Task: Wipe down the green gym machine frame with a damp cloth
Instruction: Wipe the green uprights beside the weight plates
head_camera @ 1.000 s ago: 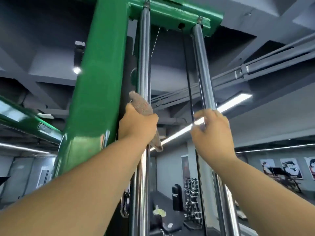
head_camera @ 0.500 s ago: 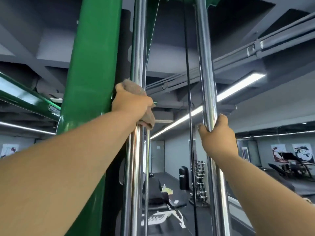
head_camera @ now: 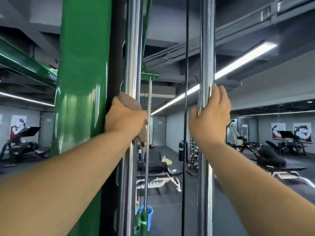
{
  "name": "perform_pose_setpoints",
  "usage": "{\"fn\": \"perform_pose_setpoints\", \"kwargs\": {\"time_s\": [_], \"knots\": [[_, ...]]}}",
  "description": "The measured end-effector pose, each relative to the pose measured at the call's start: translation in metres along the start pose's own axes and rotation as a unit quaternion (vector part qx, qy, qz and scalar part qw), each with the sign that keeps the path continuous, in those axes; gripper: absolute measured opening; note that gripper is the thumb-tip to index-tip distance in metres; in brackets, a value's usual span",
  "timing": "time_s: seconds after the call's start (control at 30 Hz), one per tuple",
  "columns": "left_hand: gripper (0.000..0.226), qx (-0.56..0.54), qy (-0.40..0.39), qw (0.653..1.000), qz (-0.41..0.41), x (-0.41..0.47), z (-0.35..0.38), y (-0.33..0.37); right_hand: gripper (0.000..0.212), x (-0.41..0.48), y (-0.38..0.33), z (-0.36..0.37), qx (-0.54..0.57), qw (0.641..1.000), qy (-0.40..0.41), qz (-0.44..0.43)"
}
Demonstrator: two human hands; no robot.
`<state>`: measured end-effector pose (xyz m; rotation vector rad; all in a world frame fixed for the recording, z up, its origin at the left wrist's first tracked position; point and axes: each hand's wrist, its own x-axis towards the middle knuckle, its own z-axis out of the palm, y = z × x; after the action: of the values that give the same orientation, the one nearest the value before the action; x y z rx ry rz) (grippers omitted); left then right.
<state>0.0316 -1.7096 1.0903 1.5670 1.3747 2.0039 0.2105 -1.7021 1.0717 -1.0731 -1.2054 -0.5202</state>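
A thick green upright of the machine frame (head_camera: 81,82) fills the left of the view. Beside it run two chrome guide rods. My left hand (head_camera: 125,119) grips a brownish cloth (head_camera: 131,103) wrapped round the left chrome rod (head_camera: 132,48); a tail of the cloth hangs below my fist. My right hand (head_camera: 210,114) holds the right chrome rod (head_camera: 206,48), thumb on its left side and fingers curled loosely behind it. A black cable (head_camera: 186,65) runs vertically between the two rods.
A green crossbeam (head_camera: 25,63) slants in from the left. A blue bucket (head_camera: 147,217) stands on the floor below, behind the rods. A weight bench (head_camera: 158,174) and other gym machines (head_camera: 272,159) stand on the dark floor beyond. Ceiling pipes and strip lights run overhead.
Both hands have slid down the chrome rods and the view has tilted down from the frame's top. My right hand's fingers have loosened on its rod.
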Motion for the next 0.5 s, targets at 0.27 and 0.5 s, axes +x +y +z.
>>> {"fn": "perform_pose_setpoints", "kwargs": {"time_s": [0.27, 0.5], "knots": [[0.055, -0.020, 0.051, 0.997, 0.046, 0.033, 0.007, 0.038, 0.056, -0.031, -0.004, 0.001, 0.173, 0.964, -0.187, 0.080], [0.048, 0.003, 0.029, 0.999, -0.025, -0.049, 0.008, -0.055, 0.078, -0.092, -0.018, 0.011, 0.116, 0.988, -0.101, 0.024]]}}
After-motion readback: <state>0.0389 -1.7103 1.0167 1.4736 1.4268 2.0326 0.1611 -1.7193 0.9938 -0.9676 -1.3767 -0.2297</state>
